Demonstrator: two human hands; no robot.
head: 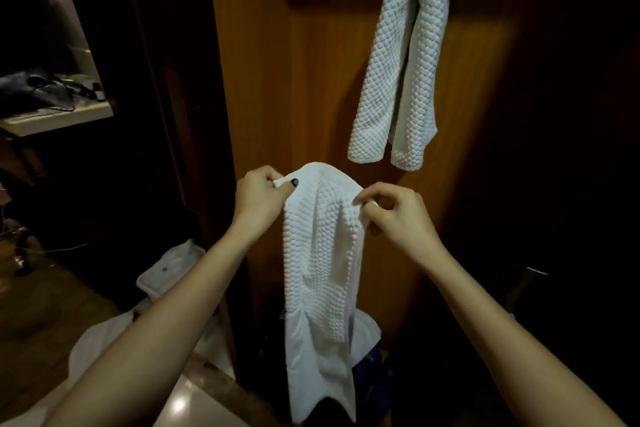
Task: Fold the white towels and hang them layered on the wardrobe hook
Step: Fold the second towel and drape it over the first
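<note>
A white textured towel (320, 274) hangs lengthwise between my hands in front of the wooden wardrobe panel (256, 80). My left hand (258, 199) pinches its upper left corner and my right hand (394, 215) pinches its upper right edge. Above and to the right, a second white towel (401, 73) hangs folded over the hook, both halves dangling against the panel. The hook itself is hidden under that towel.
More white linen (169, 270) lies piled low at the left beside the wardrobe. A desk (59, 118) with cables and dark items stands at the far left. A glossy surface (187, 399) runs along the bottom edge. The right side is dark.
</note>
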